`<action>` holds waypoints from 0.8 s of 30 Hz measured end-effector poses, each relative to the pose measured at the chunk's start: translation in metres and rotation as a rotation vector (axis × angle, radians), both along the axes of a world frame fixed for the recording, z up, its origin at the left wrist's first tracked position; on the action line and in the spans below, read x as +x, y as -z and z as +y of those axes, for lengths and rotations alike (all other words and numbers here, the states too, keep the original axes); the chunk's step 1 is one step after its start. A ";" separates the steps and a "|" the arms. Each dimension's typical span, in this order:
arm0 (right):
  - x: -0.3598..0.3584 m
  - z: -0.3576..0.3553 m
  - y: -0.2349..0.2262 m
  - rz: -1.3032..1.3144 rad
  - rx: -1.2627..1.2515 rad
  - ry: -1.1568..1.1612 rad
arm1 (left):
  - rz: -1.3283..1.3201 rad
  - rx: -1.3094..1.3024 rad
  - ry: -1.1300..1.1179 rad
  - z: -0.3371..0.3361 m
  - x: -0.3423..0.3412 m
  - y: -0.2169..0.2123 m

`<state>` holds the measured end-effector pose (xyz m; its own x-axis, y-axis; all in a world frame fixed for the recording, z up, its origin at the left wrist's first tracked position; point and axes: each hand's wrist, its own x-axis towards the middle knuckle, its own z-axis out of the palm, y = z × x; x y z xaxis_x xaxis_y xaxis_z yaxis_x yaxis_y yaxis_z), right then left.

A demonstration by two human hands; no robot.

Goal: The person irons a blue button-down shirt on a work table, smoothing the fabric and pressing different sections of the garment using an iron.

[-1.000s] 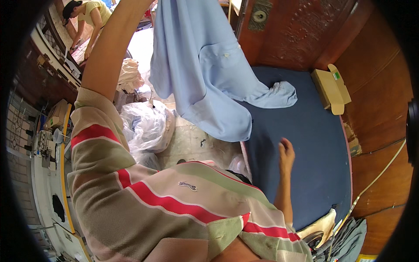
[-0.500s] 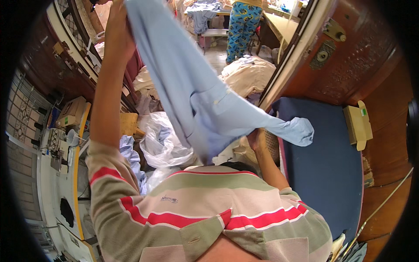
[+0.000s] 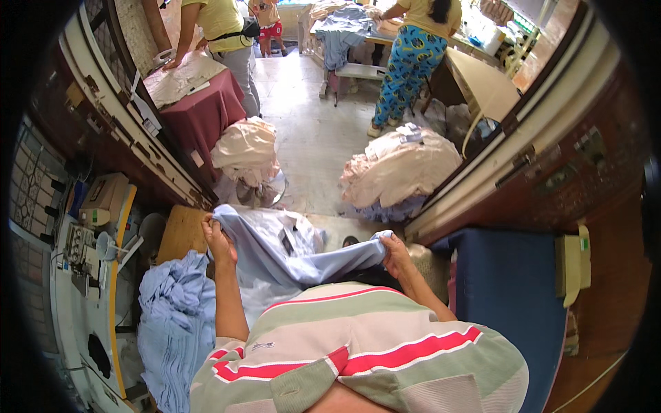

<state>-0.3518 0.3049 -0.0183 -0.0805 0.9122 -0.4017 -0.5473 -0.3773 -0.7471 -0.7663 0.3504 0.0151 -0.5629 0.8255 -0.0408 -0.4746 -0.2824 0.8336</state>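
Note:
A light blue shirt [image 3: 313,267] hangs between my two hands in front of my chest, sagging in the middle. Its upper left corner is gripped by my left hand [image 3: 222,244], fingers closed on the cloth. On the other side, my right hand [image 3: 396,256] pinches the opposite end of the shirt. Behind the cloth lies a whitish plastic bag [image 3: 303,234], partly covered by it. To the left of my left forearm rises a tall stack of light blue garments [image 3: 175,330], neatly layered below and crumpled on top.
A blue padded surface [image 3: 499,289] stands at my right; a sewing machine [image 3: 82,248] sits on a table at far left. Beyond the doorway are heaps of pale garments [image 3: 403,165], a person at a maroon-draped table [image 3: 206,113], and another in patterned trousers [image 3: 410,69].
My left hand has come down from high up to chest level. The shirt, earlier stretched diagonally upward, now sags between both hands. My view takes in more of the room ahead.

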 end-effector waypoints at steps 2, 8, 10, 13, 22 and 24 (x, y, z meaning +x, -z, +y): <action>0.000 0.052 -0.027 0.008 0.107 -0.033 | -0.004 0.001 -0.056 0.034 0.001 -0.001; 0.042 0.213 -0.077 -0.117 0.327 -0.119 | -0.127 0.065 -0.218 0.144 0.012 -0.007; 0.050 0.263 -0.101 -0.125 0.364 -0.119 | -0.134 0.050 -0.264 0.178 0.025 -0.018; 0.059 0.339 -0.125 -0.129 0.436 -0.105 | -0.159 0.054 -0.259 0.218 0.035 -0.034; 0.089 0.490 -0.177 0.003 0.639 0.058 | 1.112 0.381 -0.169 0.437 0.099 -0.104; 0.097 0.511 -0.191 -0.024 0.641 0.110 | 1.943 0.486 -0.151 0.492 0.120 -0.132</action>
